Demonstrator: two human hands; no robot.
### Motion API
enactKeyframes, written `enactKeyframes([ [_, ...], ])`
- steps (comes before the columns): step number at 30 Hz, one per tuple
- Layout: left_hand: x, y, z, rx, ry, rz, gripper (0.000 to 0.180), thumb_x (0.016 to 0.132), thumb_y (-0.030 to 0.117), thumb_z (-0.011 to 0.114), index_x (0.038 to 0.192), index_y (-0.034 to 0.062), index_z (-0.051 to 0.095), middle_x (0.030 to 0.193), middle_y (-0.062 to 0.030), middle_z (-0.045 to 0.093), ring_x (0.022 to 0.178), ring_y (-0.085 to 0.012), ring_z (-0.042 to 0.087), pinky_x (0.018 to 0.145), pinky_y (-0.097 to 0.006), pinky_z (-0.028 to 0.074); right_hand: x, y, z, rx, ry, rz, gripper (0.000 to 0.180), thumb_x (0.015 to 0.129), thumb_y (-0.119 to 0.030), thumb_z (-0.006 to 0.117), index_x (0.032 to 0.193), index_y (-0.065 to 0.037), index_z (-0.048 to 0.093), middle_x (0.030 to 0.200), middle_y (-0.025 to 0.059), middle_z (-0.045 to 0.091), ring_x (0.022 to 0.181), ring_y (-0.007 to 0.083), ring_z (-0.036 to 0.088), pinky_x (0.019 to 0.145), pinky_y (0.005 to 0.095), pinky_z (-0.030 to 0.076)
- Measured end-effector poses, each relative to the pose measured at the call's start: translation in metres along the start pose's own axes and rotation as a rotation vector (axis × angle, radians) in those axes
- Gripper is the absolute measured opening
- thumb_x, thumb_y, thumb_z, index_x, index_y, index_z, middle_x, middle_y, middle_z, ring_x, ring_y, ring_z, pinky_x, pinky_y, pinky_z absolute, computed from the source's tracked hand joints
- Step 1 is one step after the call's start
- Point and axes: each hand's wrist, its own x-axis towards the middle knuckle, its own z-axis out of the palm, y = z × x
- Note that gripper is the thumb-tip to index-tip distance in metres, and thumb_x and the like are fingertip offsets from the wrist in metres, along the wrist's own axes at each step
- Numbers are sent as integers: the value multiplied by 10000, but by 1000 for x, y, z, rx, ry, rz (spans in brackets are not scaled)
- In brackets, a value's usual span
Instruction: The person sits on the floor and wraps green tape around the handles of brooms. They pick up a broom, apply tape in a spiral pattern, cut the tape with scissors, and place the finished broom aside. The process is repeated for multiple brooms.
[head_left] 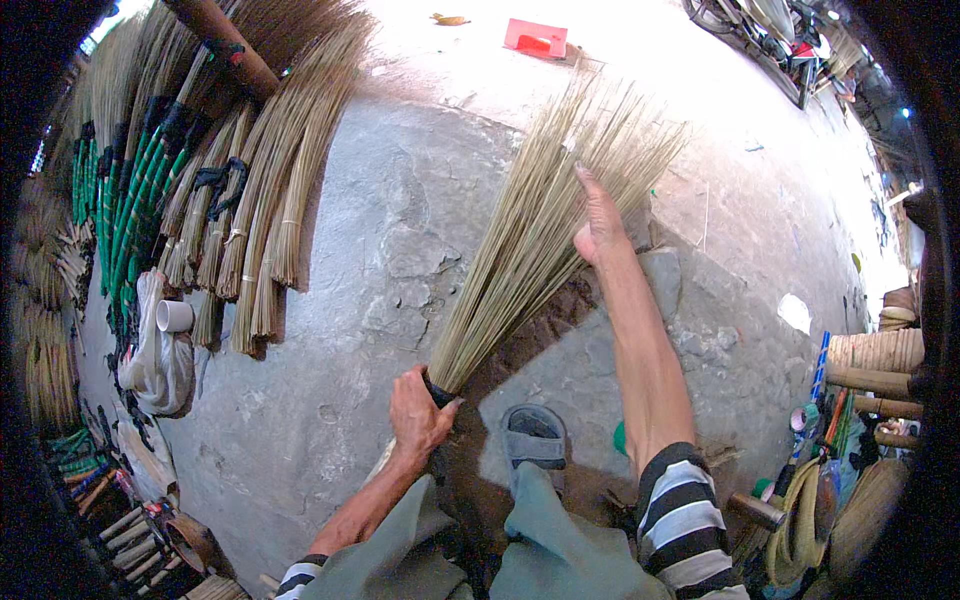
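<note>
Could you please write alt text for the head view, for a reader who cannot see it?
A person's left hand grips a fanned bundle of dry stalks near its dark band, while the right hand is at the bundle's right edge. Below is a rough grey floor; more stalk bundles stand at upper left.

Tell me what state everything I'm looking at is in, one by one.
Broom: fanned at its far end
Left hand: shut around the broom's narrow end
Right hand: open, at the broom's spread end
Straw bundles: tied
White bag: bunched up
Red object: lying on the ground
</note>
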Motion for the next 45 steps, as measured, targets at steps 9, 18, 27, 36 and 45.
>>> enactKeyframes([
  [9, 16, -1, -4, 19, -31, -82, 773, 700, 280, 927, 1306, 12, 528, 1088, -197, 617, 1037, -458, 600, 871, -531, 502, -201, 18, 179, -921, -642, -721, 566, 1006, -349, 672, 1411, 35, 579, 1265, 184, 711, 1215, 284, 648, 1076, 416, 490],
  [18, 2, -14, -55, -190, -218, -320, 712, 701, 292, 914, 1286, 32, 600, 1086, -222, 741, 1040, -393, 722, 906, -464, 552, -143, -65, 44, -436, -39, -413, 571, 1058, -280, 613, 1498, 53, 465, 1381, 217, 628, 1240, 304, 623, 1091, 444, 495],
  [27, -30, -4, -53, -415, -295, -187, 705, 695, 349, 933, 1239, 19, 628, 1049, -200, 757, 982, -350, 744, 887, -440, 568, -92, -52, 54, 19, -104, 21, 468, 1005, -360, 676, 1334, -31, 629, 1142, 97, 730, 978, 238, 692, 909, 445, 556],
  [36, -3, -13, -42, -506, -207, -262, 687, 712, 341, 911, 1251, 25, 626, 1040, -192, 758, 976, -272, 740, 872, -421, 570, -214, -61, 159, -853, -302, -919, 658, 985, -288, 650, 1530, 28, 460, 1438, 286, 582, 1359, 363, 571, 1172, 445, 416],
  [45, 117, 53, -77, -241, 3, -75, 750, 681, 368, 880, 1274, 5, 599, 1057, -260, 732, 1004, -435, 710, 880, -506, 554, -282, -63, -100, -1584, 187, -477, 606, 941, -184, 688, 1498, -8, 529, 1543, 248, 516, 1480, 400, 439, 1247, 484, 307],
])
